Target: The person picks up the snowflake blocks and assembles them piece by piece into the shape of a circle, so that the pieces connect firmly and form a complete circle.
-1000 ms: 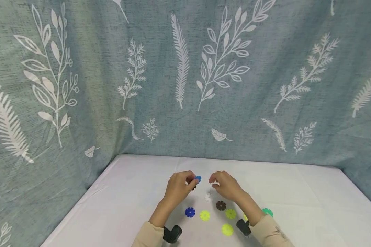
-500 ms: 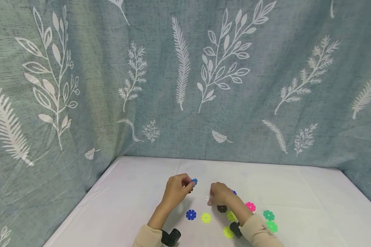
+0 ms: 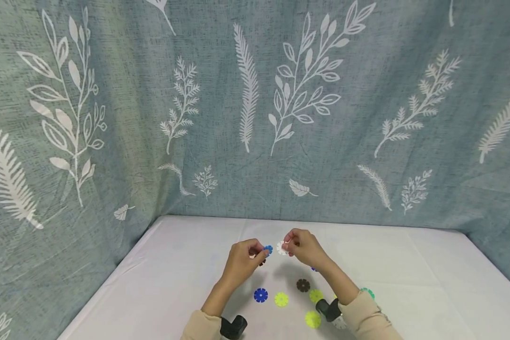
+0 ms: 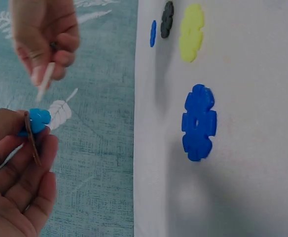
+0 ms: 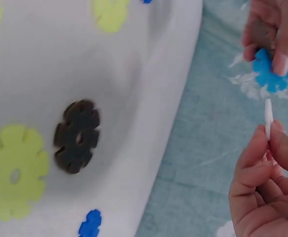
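My left hand (image 3: 243, 259) pinches a light blue notched snowflake disc (image 5: 270, 74) between thumb and fingers. A brown snowflake disc (image 4: 34, 140) sits crosswise against the blue one in the same grip, partly hidden by fingers. My right hand (image 3: 308, 248) pinches a white snowflake disc (image 3: 281, 248) by its edge, its far rim pointing at the blue disc. In the right wrist view a narrow gap shows between the white and blue discs. Both hands are raised above the table.
On the white-covered table (image 3: 187, 274) below lie a dark blue disc (image 3: 261, 295), a brown disc (image 3: 303, 285), several yellow discs (image 3: 281, 299) and a green disc (image 3: 368, 293). My right forearm hides part of the group. Behind hangs a leaf-patterned curtain (image 3: 221, 118).
My right hand reached down to the white disc on the table, gripped it, and lifted it up beside the blue disc. My left hand has hardly moved over the last half second.
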The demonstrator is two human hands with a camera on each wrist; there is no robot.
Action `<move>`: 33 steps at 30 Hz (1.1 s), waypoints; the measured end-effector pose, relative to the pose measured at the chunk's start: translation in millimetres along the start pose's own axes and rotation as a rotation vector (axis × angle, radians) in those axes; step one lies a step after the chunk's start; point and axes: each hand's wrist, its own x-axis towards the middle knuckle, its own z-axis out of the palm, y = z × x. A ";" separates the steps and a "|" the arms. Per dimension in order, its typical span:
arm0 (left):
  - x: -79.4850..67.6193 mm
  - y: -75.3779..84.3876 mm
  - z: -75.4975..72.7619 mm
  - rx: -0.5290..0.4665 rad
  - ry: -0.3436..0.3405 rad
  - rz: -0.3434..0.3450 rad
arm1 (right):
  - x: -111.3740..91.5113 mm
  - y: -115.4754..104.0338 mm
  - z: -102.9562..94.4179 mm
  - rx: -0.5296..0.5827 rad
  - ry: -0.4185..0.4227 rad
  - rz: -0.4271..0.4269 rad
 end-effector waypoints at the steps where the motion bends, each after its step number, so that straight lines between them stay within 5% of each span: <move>1: -0.1 0.4 0.5 0.009 0.005 0.011 | 0.4 -1.5 -0.4 0.020 -0.005 0.005; 16: -2.2 10.6 3.0 0.117 0.059 0.210 | 1.2 -10.7 -9.4 -0.031 -0.082 -0.089; 24: -1.9 9.9 6.1 0.044 0.078 0.304 | -1.2 -18.9 -12.8 0.043 -0.117 0.031; 33: -4.0 12.5 7.8 0.078 0.060 0.315 | -3.4 -23.7 -13.7 0.037 -0.120 0.059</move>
